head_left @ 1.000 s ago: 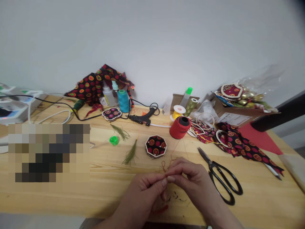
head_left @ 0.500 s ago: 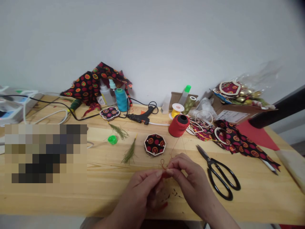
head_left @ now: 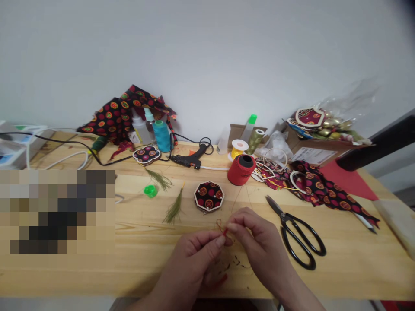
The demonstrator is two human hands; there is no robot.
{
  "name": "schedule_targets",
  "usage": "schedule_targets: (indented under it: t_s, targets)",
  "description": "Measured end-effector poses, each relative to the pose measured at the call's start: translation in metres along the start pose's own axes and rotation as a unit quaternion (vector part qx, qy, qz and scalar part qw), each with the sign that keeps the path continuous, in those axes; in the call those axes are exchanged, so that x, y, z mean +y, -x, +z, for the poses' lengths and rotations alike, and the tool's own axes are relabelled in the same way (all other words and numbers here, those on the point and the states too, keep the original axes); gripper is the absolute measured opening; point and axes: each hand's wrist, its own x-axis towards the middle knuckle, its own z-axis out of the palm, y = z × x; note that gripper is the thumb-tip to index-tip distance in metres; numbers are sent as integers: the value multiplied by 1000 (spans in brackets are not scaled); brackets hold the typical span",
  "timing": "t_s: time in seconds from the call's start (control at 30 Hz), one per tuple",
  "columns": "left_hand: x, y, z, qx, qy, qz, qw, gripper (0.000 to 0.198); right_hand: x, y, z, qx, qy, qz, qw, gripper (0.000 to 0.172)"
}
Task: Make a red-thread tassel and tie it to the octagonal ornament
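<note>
My left hand (head_left: 196, 259) is closed in a pinch on red thread (head_left: 225, 232), its fingertips against those of the other hand. My right hand (head_left: 256, 237) pinches the same thread, and a small loop stands up beside its fingers. A fine strand runs from there toward the red thread spool (head_left: 238, 173). Below my left hand a red strip (head_left: 220, 281) shows, partly hidden; I cannot tell whether it joins the held thread. Just beyond my hands lies an octagonal patterned piece (head_left: 209, 196) with a pale rim. Large black-handled scissors (head_left: 284, 217) lie open to the right.
Green tassels (head_left: 174, 209) and a green cap (head_left: 150, 191) lie left of the octagon. Behind are a glue gun (head_left: 191, 159), a blue thread spool (head_left: 162, 137) and a yellow spool (head_left: 239, 149). Patterned cloth (head_left: 330, 185) and a filled cardboard box (head_left: 319, 153) occupy the right.
My fingers have shifted on the red thread: the left thumb sits lower and more red shows between the fingertips. The whole view has moved slightly.
</note>
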Motion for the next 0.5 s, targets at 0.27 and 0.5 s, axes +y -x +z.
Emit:
schedule_targets:
  t_s: [0.27,0.5]
  targets:
    - [2,-1,-1,21,-23,42,999,27,6,7,0,37,-54,58,996,12]
    - [3,0,0,18,-10,40,999,27,8,9,2,57,-67,56,995,10]
